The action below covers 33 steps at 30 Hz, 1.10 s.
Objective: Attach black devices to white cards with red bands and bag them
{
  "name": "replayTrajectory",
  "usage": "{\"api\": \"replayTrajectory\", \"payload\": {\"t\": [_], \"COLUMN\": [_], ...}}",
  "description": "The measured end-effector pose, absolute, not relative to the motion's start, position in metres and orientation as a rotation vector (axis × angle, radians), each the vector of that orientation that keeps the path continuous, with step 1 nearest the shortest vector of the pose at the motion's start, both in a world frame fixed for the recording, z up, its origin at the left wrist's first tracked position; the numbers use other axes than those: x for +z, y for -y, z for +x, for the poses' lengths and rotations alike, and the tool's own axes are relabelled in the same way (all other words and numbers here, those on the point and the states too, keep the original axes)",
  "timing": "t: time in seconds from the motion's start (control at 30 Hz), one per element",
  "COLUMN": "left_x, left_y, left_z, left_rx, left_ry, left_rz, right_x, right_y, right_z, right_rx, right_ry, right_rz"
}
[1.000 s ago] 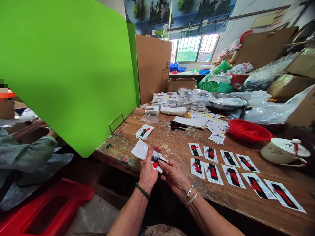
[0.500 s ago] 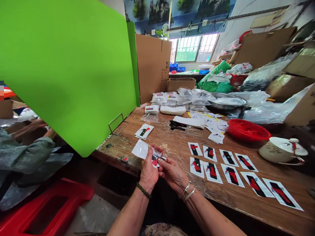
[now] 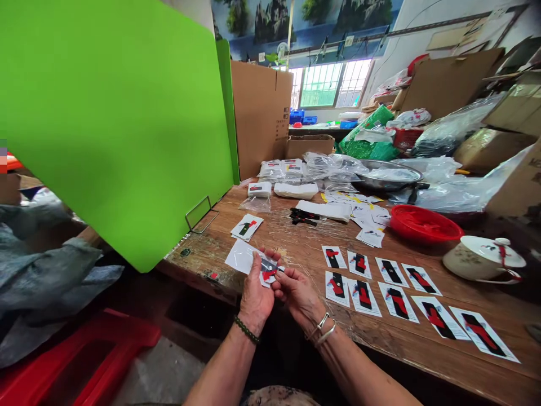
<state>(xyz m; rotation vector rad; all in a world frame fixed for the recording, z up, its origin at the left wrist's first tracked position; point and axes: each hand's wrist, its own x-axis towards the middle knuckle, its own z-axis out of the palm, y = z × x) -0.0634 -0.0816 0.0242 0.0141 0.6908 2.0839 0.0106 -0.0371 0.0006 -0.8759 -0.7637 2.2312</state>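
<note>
My left hand (image 3: 256,293) is closed on a clear plastic bag (image 3: 240,255), thumb on top and fingers beneath. Partly inside the bag is a white card (image 3: 266,283) bearing a black and red piece. The fingertips of my right hand (image 3: 298,294) pinch the near right end of the card, close against my left fingers. Just beyond lies a small stack of cards (image 3: 247,227) with a similar dark and red piece on top. To the right, two rows of white cards (image 3: 398,301) with black and red pieces lie flat on the wooden table (image 3: 296,332).
A green partition (image 3: 127,124) stands at left, with a wire stand (image 3: 202,216) by its edge. Further back are black pieces (image 3: 303,216), bagged packs (image 3: 291,168) and loose cards (image 3: 369,217). A red bowl (image 3: 426,225) and a lidded pot (image 3: 482,259) sit at right. A co-worker's sleeve (image 3: 54,270) shows at far left.
The right fingertips have shifted slightly toward the card's end, and more of the black and red piece shows between the hands. The rest of the table looks the same.
</note>
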Motion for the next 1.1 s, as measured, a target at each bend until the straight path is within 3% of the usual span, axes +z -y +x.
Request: {"api": "replayTrajectory", "payload": {"t": [0.17, 0.83, 1.1], "left_x": [0.024, 0.012, 0.013], "left_y": [0.082, 0.077, 0.076], "left_z": [-0.059, -0.057, -0.045], "left_rx": [2.057, 2.066, 2.042], "left_ry": [-0.724, -0.755, -0.772], "left_rz": [-0.018, 0.126, 0.172], "right_x": [-0.006, -0.002, -0.002], "right_y": [0.037, 0.040, 0.037], "right_z": [0.013, 0.016, 0.004], "right_rx": [2.253, 2.293, 1.933], "right_ry": [1.045, 0.823, 1.024], "right_rz": [-0.852, -0.765, -0.882]}}
